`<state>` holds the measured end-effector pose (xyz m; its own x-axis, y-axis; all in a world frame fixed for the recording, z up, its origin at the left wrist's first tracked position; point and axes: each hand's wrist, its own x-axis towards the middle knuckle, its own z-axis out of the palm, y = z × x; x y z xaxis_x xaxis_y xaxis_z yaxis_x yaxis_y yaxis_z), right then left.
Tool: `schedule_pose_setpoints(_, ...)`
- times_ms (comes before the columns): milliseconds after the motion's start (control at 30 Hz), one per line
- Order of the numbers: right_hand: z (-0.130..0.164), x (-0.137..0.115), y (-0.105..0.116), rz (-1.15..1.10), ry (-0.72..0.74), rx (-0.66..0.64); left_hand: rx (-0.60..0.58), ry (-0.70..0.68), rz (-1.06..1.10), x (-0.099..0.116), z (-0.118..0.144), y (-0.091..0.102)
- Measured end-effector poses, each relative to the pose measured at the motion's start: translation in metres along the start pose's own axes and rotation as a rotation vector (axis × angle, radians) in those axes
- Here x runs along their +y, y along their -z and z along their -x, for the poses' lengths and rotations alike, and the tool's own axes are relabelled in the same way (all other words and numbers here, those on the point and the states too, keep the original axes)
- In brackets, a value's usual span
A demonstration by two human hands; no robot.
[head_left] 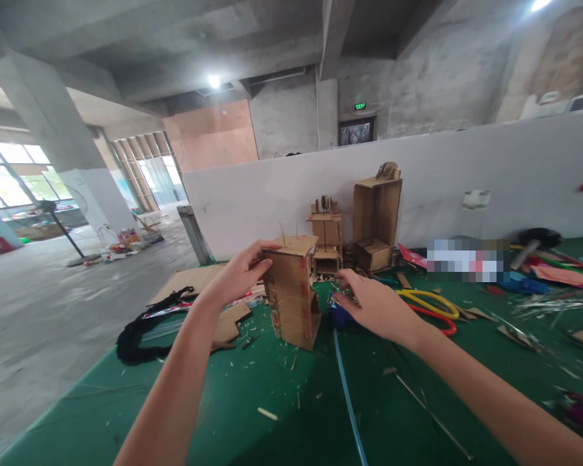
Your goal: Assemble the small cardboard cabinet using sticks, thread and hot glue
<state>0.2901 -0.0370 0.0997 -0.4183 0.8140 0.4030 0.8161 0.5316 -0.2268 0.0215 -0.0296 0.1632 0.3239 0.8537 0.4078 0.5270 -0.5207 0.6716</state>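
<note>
1. head view: i see a green table (252,414) whose left edge runs diagonally from lower left up toward the cardboard sheets (194,279), with bare concrete floor beyond it.
2. a white partition wall (466,168) closes off the far side of the table, so the room to move lies toward me, in the open green patch near the bottom centre.
3. the cardboard tower (294,294) stands upright near the middle of the table, just in front of a smaller cardboard model (326,243) and a tall cardboard box (376,220) against the wall.
4. to the right, yellow and red tubes (434,307), coloured scraps and sticks crowd the surface; to the left lies a black bundle (140,333) near the table edge.
5. a thin blue strip (347,395) runs from below the right hand toward me.
6. my left hand (236,275) reaches in from the lower left, arm stretched forward, fingers wrapped over the tower's upper left corner and thumb on its near face: it grips the tower.
7. my right hand (374,304) comes in from the lower right, palm down, fingers extended toward the tower's right side above a dark blue piece (339,317); i cannot tell whether it pinches anything or touches the tower.
</note>
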Motion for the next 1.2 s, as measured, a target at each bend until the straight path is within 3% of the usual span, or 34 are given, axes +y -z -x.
schedule_pose_setpoints(67,-0.004,-0.016,0.013,-0.276,0.045,0.143,0.000,-0.020,0.010,-0.001,-0.001,0.000)
schedule_pose_setpoints(133,-0.009,-0.031,0.022,-0.380,0.111,0.210,-0.005,-0.030,0.030,-0.001,-0.002,-0.001)
schedule_pose_setpoints(300,-0.026,-0.054,0.026,-0.403,0.208,0.271,0.010,-0.042,0.012,0.001,-0.002,-0.002)
schedule_pose_setpoints(667,-0.037,-0.059,0.018,-0.438,0.104,0.452,-0.004,-0.061,-0.028,0.002,-0.001,-0.002)
schedule_pose_setpoints(1200,-0.038,-0.059,0.014,-0.505,0.145,0.399,0.040,-0.064,-0.023,-0.001,-0.001,-0.001)
